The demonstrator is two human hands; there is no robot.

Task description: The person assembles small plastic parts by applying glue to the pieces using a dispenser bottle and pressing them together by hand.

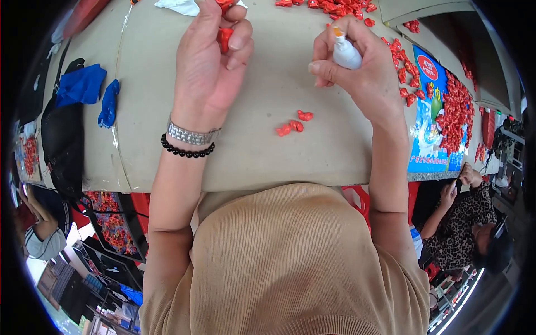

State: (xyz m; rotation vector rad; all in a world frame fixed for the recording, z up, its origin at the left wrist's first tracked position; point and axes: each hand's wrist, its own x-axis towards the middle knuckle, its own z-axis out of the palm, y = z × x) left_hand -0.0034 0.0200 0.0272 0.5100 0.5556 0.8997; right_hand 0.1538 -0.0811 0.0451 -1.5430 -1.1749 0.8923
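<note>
My left hand [202,72], with a silver watch band and black bead bracelet at its wrist, is raised over the table at the upper left. Its curled fingers hold small glossy red plastic pieces [225,39]; their exact kind is unclear. Opposite it, my right hand [368,75] grips a small white squeeze bottle [347,56] with an orange tip pointing up and away from me. The bottle is apart from the red pieces. A few more red pieces [290,128] lie on the beige table [268,162] between my forearms.
Loose red pieces [343,8] lie at the far edge. Many more [458,114] cover a blue printed sheet [421,156] at right. Blue cloth [81,85] and a black bag [62,145] sit left, above a crate [129,215] of pieces. Another person [458,240] works at right.
</note>
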